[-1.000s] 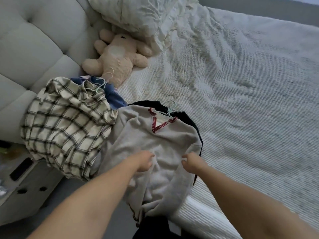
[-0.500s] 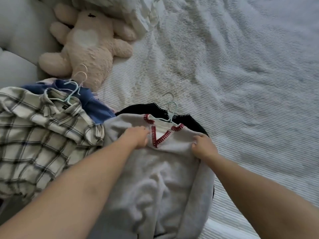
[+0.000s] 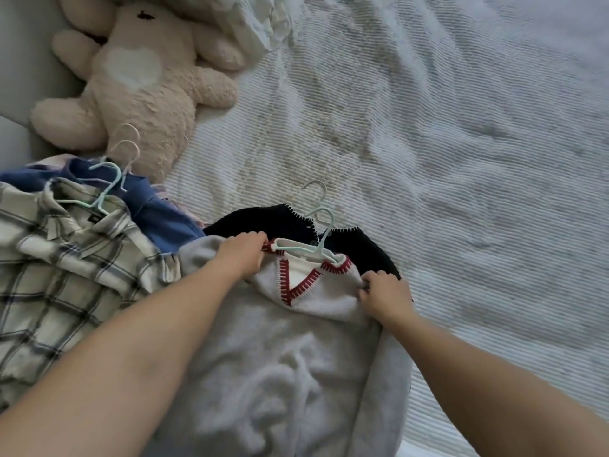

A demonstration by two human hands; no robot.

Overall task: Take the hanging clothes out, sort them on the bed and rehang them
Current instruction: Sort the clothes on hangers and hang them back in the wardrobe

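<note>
**Q:** Sweater [image 3: 280, 374] position?

**A:** It lies front-up on the bed [image 3: 461, 192], at the near edge, on top of a black knit [image 3: 263, 219]. The neckline faces away from the person; the hem end runs back between the forearms. The long axis therefore runs near-to-far. The plaid shirt [image 3: 66, 258] and a blue top [image 3: 164, 216] lie just to its left, each on a hanger.

**Q:** Hand states?

**A:** The left hand [image 3: 242, 255] has its fingers curled over the left shoulder of the sweater, at the red-stitched collar. The fingers touch the end of the mint hanger [image 3: 306, 250]. The right hand [image 3: 385, 296] pinches a fold of fabric at the right shoulder. Both hands hold the garment; neither is relaxed.

**Q:** Which relation governs the next move?

**A:** The hanger bar runs across the garment, from hand to hand, with its hook pointing away from the person. The hands bracket the bar at each shoulder. The left hand is nearer the exposed hanger end. Judgement: that side probably comes free first, or the sweater is lifted by both shoulders.

**Q:** Risk?

**A:** The hook overlaps the black knit's hanger [image 3: 318, 189] and may snag.
</note>
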